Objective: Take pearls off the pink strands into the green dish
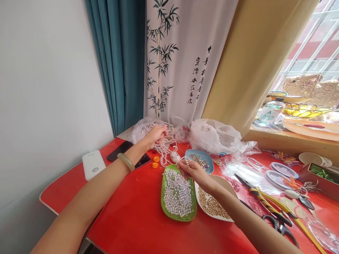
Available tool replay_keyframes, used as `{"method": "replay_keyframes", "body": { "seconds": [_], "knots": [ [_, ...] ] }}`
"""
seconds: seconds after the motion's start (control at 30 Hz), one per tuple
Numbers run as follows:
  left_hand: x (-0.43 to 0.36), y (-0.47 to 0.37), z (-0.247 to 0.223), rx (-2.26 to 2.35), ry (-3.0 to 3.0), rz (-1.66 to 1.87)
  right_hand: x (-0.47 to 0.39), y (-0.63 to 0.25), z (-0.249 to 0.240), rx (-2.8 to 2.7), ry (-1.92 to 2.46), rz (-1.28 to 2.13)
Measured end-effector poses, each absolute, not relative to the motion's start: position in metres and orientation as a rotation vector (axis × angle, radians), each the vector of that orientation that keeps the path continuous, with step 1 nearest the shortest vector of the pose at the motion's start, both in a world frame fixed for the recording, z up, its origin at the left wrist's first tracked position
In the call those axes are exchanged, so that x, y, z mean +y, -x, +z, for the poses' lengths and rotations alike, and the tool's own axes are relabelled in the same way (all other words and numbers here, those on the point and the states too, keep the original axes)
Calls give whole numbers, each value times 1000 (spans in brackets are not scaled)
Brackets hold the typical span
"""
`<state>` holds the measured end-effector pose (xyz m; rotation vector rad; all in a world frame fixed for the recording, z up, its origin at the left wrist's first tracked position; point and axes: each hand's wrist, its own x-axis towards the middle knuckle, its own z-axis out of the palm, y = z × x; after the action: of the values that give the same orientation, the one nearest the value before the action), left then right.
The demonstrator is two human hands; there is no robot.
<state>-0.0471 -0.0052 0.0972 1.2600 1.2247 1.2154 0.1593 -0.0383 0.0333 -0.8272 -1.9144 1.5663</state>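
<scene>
My left hand [158, 135], with a pale bangle [126, 162] on its wrist, is closed over the pile of strung pearl beads [165, 144] at the back of the table; its fingers are curled and partly hidden. Over the far end of a green tray [194, 208] full of loose white pearl beads [177, 194], my right hand [189, 167] pinches a strand of beads [185, 160]. A white plate [225, 183] of gold beads lies under my right forearm, and a blue dish [211, 164] of mixed beads sits behind that hand.
Phones [143, 160] and a white power bank [93, 165] lie at the left. Orange flower pieces [155, 162] are beside the strands. Plastic bags [214, 135] stand along the back. Pliers [267, 203], scissors [283, 229] and clear spools [280, 178] are on the right.
</scene>
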Motion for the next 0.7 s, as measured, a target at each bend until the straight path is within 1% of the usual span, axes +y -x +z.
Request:
{"method": "replay_keyframes", "body": {
  "seconds": [0.13, 0.27, 0.57, 0.7],
  "knots": [
    [-2, 75, 111, 1297, -1244, 1331, -43, -172, 31, -1885, 895, 1597],
    [-1, 94, 125, 1322, -1203, 1351, -46, -179, 31, -1867, 874, 1688],
    [-4, 147, 144, 1476, -1187, 1523, -55, -191, 33, -1874, 888, 1689],
    [-5, 172, 151, 1575, -1105, 1664, -54, -195, 31, -1856, 897, 1686]
  ]
}}
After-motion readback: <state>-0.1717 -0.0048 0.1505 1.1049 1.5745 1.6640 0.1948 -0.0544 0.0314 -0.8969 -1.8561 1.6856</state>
